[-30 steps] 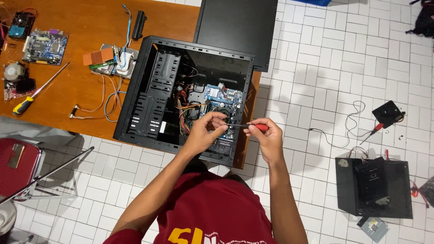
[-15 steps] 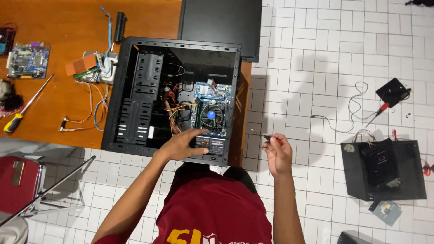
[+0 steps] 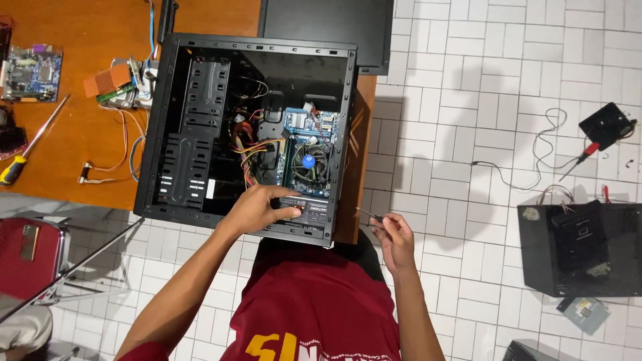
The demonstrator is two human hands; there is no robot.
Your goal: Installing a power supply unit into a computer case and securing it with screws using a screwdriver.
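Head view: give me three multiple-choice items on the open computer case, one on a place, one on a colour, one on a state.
1. Where does the left hand rest?
A. on the near edge of the computer case
B. on the floor
C. on the red chair

2. What colour is the middle of the cooler fan?
A. red
B. blue
C. yellow

3. The right hand is
A. empty
B. flat on the wooden table
C. pinching a small screwdriver

Answers: 1 A, its fingers lie on the case's near wall; 2 B, the hub is blue; 3 C, the thin shaft sticks out from its fingers.
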